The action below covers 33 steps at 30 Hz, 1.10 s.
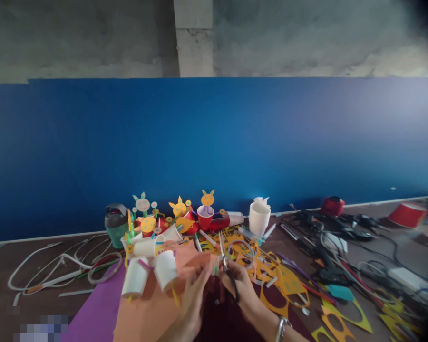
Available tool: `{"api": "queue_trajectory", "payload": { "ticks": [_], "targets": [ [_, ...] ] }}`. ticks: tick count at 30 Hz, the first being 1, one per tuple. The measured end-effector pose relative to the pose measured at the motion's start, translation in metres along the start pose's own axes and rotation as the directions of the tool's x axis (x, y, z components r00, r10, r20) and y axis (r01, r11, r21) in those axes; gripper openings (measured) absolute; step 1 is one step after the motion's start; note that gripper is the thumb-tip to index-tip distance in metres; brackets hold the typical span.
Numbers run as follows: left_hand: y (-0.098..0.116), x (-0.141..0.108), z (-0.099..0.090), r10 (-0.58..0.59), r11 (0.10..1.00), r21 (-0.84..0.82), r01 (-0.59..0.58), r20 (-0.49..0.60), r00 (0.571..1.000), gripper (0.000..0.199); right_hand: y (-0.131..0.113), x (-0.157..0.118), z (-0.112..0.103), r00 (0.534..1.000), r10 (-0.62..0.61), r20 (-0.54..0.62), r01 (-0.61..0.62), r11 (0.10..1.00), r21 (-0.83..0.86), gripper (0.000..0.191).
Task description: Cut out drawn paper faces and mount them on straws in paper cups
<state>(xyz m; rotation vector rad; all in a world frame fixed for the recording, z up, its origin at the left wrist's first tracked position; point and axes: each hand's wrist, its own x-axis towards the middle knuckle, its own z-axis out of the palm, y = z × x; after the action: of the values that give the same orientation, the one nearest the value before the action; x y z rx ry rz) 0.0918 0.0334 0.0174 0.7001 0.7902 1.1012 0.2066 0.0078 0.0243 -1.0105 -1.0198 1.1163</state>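
A small piece of paper (215, 267) was pinched between the thumb and fingers of the left hand (194, 295), between both hands. Scissors (223, 254) were gripped in the right hand (241, 285), just beside the paper. A paper figure (207, 198) was seated in a red cup (204, 220); white cups (134, 278) were placed on orange paper (146, 318).

Blue partition (214, 142), gray concrete wall (92, 38), white cables (63, 277)
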Motion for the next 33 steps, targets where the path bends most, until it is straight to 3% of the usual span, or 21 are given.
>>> {"api": "queue_trajectory", "payload": {
  "ticks": [3,5,9,11,22,33],
  "targets": [
    [0.0,0.001,-0.001,-0.003,0.997,0.073,-0.016,0.249,0.969,0.028,-0.004,0.001,-0.002,0.998,0.001,0.057,-0.002,1.0,0.018,0.039],
    [0.0,0.002,-0.002,0.032,0.996,0.074,-0.049,0.221,0.975,0.028,-0.003,0.0,-0.003,0.998,-0.017,0.062,0.015,1.0,0.027,0.036],
    [0.0,0.007,-0.006,0.145,0.981,0.124,-0.148,0.035,0.989,0.026,0.007,-0.006,-0.001,0.994,-0.035,0.105,0.036,0.999,-0.007,0.029],
    [0.0,0.008,-0.008,0.179,0.971,0.163,-0.176,-0.001,0.984,0.025,0.012,-0.009,0.002,0.989,-0.038,0.143,0.047,0.997,-0.059,0.027],
    [-0.003,0.003,-0.008,0.156,0.978,0.129,-0.165,0.076,0.985,0.021,0.009,-0.014,0.006,0.981,-0.103,0.164,0.143,0.956,-0.256,0.017],
    [0.002,-0.003,-0.002,0.178,0.962,0.193,-0.192,0.088,0.98,0.023,0.014,-0.013,0.007,0.983,-0.091,0.157,0.131,0.954,-0.268,0.018]
  ]
}}
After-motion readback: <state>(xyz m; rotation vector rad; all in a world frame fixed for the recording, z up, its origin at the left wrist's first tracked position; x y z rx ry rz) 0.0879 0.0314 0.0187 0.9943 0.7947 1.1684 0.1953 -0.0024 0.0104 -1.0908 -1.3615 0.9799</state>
